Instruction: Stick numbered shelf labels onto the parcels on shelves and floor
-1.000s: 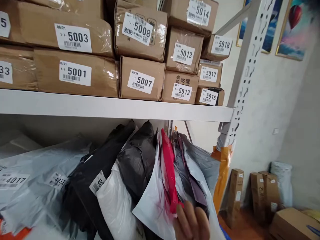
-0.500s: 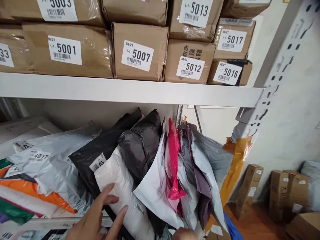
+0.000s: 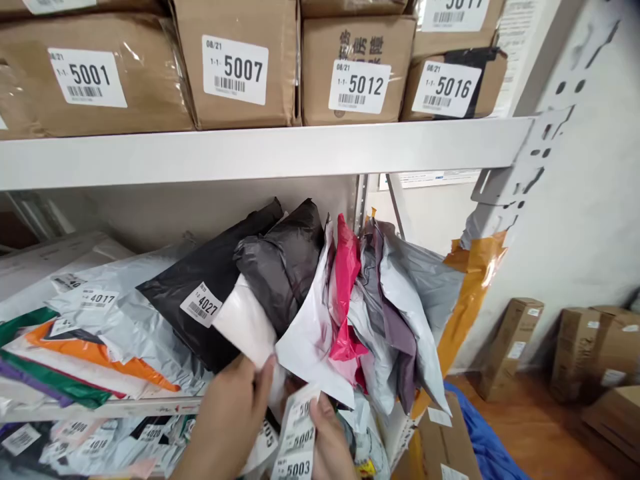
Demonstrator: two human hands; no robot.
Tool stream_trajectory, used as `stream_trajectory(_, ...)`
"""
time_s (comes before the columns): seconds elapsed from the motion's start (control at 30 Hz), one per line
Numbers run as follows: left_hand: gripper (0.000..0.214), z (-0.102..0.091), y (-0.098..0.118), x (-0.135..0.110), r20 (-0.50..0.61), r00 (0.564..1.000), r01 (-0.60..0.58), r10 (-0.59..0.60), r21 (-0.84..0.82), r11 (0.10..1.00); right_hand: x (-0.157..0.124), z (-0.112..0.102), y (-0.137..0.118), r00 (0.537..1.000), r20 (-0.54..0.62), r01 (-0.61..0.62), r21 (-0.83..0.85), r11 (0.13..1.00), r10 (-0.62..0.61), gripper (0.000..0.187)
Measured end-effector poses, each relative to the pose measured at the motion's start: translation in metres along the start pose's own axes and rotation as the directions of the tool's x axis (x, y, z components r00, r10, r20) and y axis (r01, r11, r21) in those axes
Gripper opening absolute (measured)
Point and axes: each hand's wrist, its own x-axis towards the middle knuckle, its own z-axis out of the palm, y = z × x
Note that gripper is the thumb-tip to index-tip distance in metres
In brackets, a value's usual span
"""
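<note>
In the lower middle, my left hand [image 3: 227, 413] pinches the lower edge of a white mailing bag [image 3: 245, 320] between thumb and fingers. Beside it, my right hand [image 3: 333, 443] grips a strip of printed barcode labels [image 3: 299, 433], with 5002 and 5003 readable. The white bag leans against a dark grey mailing bag [image 3: 285, 260]. To its left lies a black bag [image 3: 200, 267] labelled 4027. On the right, a white bag [image 3: 310, 340], a pink bag [image 3: 345, 287] and several grey bags [image 3: 420, 307] stand upright, packed together.
Above runs a white shelf beam [image 3: 250, 155] carrying labelled cardboard boxes [image 3: 235, 27]. A perforated rack post [image 3: 540, 133] with orange tape [image 3: 467, 300] stands right. Flat bags [image 3: 125, 313] fill the shelf's left. Boxes [image 3: 515, 347] and a blue sheet [image 3: 485, 433] lie on the floor.
My left hand has moved right and closed on the white bag. My right hand has come up into view with the label strip. The view has tilted down, and the 4027 label now shows fully.
</note>
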Motion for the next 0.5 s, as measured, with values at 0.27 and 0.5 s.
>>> stream_trajectory(0.27, 0.025, 0.008, 0.064, 0.027, 0.154, 0.982, -0.129, 0.108, 0.133, 0.983, 0.023, 0.001, -0.061, 0.995, 0.091, 0.003, 0.284, 0.959, -0.03, 0.034)
stream_trajectory(0.5, 0.032, -0.028, -0.017, -0.002, 0.05, 0.992, -0.124, 0.119, 0.117, 0.985, 0.019, -0.008, -0.035, 0.998, -0.016, 0.062, 0.01, 0.998, -0.062, 0.036)
